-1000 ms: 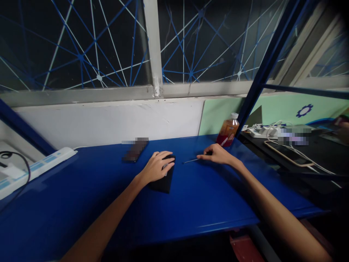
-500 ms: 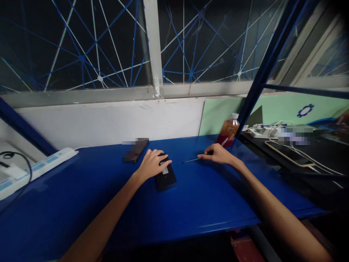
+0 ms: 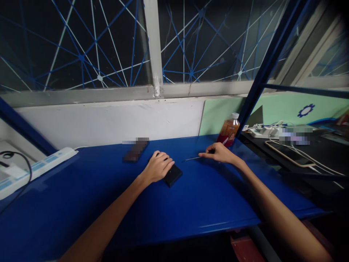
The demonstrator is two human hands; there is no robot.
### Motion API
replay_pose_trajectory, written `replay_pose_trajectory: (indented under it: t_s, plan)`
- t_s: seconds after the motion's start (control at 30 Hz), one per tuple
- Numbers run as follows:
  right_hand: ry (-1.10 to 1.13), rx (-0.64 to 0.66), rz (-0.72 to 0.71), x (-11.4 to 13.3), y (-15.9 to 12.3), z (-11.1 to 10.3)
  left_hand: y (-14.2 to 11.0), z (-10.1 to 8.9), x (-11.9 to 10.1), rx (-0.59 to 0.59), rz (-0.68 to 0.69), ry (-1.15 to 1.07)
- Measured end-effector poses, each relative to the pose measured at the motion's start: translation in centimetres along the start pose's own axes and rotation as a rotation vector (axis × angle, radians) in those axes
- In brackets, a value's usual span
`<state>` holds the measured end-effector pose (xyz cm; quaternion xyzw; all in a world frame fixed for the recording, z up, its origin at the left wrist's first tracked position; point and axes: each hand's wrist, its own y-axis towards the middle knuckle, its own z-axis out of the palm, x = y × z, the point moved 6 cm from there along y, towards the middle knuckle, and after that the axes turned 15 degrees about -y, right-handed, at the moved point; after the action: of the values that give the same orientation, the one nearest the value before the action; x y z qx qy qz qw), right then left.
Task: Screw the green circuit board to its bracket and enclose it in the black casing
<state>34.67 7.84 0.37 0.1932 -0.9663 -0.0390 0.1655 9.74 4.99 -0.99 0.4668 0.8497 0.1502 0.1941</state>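
Observation:
On the blue table, a flat black rectangular box (image 3: 173,176) lies slantwise under my left hand (image 3: 158,167). The fingers curve over its far part and grip it, hiding most of its top. To the right, my right hand (image 3: 217,153) pinches a slim screwdriver (image 3: 192,158) between thumb and fingers. Its thin metal shaft points left toward the box, with the tip apart from it and low over the table; the handle is hidden in my hand.
A phone (image 3: 136,150) lies behind my left hand. A drink bottle (image 3: 229,130) stands behind my right hand. A white power strip (image 3: 40,171) runs along the left edge. On the black desk at right lie another phone (image 3: 289,154) and cables.
My left hand has turned the black box, its near end swinging right, and now covers the label that showed before. The right hand with the screwdriver has barely moved.

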Motion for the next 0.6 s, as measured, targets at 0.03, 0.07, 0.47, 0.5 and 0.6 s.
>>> replay_pose_trajectory:
  t_s: [0.03,0.07,0.47,0.5,0.6]
  plan:
    - [0.004,-0.001,0.001,0.01,-0.01,-0.03,0.01,0.09,0.12,-0.011,-0.019,0.028]
    - [0.008,-0.002,0.0,0.05,-0.03,-0.06,-0.01,0.1,0.3,-0.027,-0.045,0.062]
    - [0.021,-0.012,-0.008,0.33,0.03,-0.15,-0.01,0.09,0.34,-0.051,-0.072,0.071]
    - [0.022,-0.013,-0.011,0.37,0.04,-0.15,0.0,0.12,0.42,-0.068,-0.102,0.085]
    - [0.036,-0.014,-0.017,0.54,0.05,-0.09,-0.1,0.13,0.52,-0.119,-0.159,0.097]
